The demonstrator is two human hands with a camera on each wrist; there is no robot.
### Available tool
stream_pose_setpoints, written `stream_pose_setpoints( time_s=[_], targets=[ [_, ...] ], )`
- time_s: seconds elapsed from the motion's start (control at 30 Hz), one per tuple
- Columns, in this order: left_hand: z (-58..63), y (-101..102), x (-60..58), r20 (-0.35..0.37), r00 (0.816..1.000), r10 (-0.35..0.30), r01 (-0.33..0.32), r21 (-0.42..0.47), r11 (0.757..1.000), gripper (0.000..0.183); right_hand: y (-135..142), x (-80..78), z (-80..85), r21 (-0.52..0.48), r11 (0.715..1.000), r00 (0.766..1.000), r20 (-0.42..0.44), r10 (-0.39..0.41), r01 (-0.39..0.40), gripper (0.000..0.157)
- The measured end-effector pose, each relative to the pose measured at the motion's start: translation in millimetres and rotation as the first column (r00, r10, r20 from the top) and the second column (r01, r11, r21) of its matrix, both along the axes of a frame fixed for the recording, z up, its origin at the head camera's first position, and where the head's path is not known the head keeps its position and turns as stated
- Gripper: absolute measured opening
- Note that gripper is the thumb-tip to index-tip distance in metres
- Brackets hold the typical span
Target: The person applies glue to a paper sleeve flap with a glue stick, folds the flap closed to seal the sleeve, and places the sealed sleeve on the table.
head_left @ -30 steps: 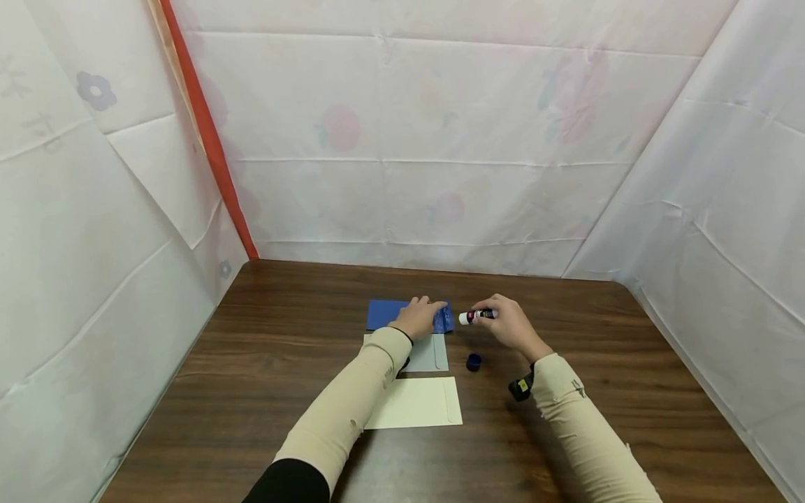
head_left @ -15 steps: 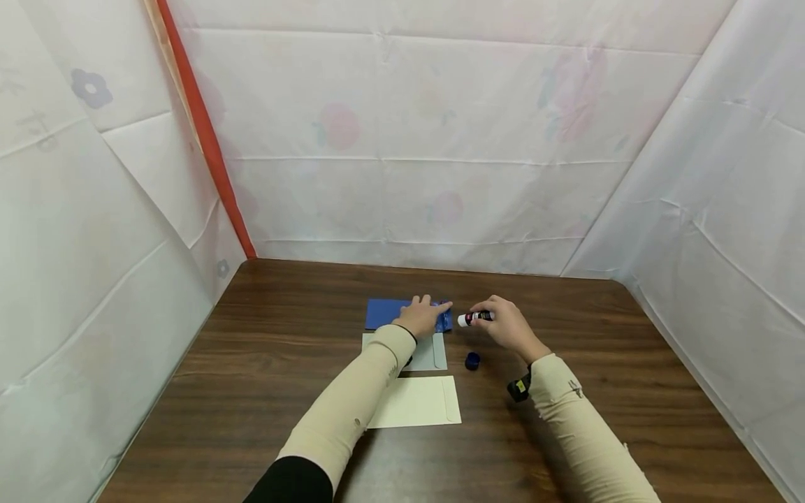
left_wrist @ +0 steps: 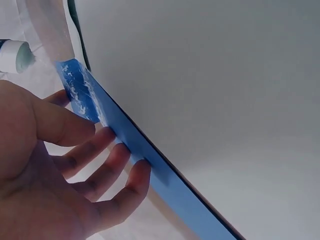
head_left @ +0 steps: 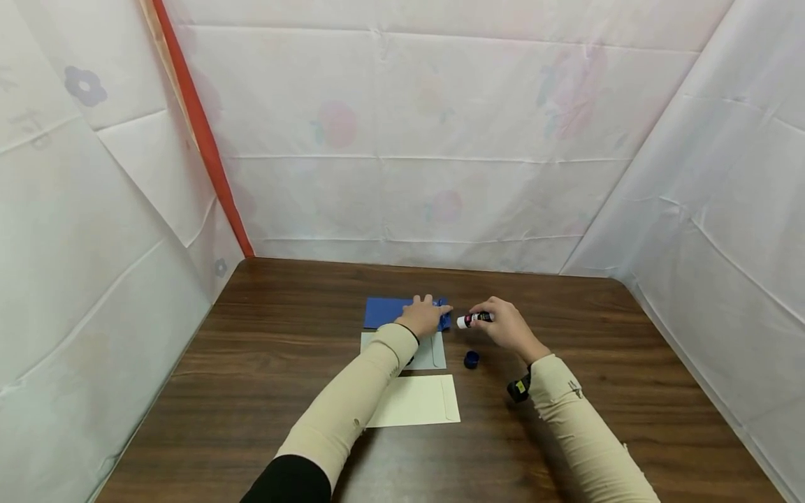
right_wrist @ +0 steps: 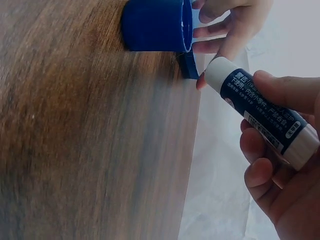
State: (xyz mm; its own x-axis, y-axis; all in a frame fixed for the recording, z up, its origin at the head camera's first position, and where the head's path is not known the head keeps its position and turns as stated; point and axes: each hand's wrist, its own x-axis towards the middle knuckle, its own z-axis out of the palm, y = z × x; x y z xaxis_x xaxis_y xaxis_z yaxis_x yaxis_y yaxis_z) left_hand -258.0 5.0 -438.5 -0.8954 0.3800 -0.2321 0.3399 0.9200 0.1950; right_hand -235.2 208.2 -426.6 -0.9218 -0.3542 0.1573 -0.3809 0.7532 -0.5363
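Two hands are at work, and the right hand pinches a glue stick between thumb and curled fingers, its white end aimed at the other hand. Look at the label: white Chinese characters on dark blue, 警告 printed largest, 内含小零件 and 严禁吞食 in smaller type, a barcode underneath, the finest lines too blurred to read. Now the left hand: fingers spread and slightly bent, tips down on a blue envelope, one digit reaching out to the flap, which is streaked with white smears. The glue stick sits just beside that flap, apart from it. Nearer the person, the blue cap stands on the brown table, a grey envelope to its left, partly under the left forearm, and a cream envelope nearer still.
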Motion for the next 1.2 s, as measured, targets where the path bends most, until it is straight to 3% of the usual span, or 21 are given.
stream_pose_setpoints(
  time_s=[0.2,0.4,0.63,0.87,1.2],
  targets=[
    [-2.7,-3.0,-1.7,-0.01,1.0,0.02,-0.019,0.054,0.998,0.053,1.0,0.0,-2.4,-0.019,1.0,0.999,-0.045,0.011,-0.011,0.022],
    [-2.5,-10.5,-0.4,-0.021,0.999,0.035,-0.032,0.131,0.991,0.052,-2.9,-0.8,0.4,-0.039,0.999,1.0,0.011,-0.003,0.004,0.022],
    [-4.3,-16.6,1.3,-0.06,0.997,0.043,-0.03,0.193,0.981,0.042,-7.6,-2.5,0.7,-0.043,0.999,1.0,0.016,-0.004,0.005,0.022],
    [-9.7,-22.3,-0.6,-0.124,0.992,0.031,-0.003,0.22,0.975,0.036,-9.2,-5.2,-1.3,-0.044,0.999,1.0,0.025,-0.005,0.006,0.021],
    [-12.1,-18.9,-1.7,-0.156,0.988,-0.006,0.04,0.218,0.975,0.034,-2.7,-4.8,-3.7,-0.054,0.998,0.999,0.036,-0.017,0.019,0.023]
  ],
)
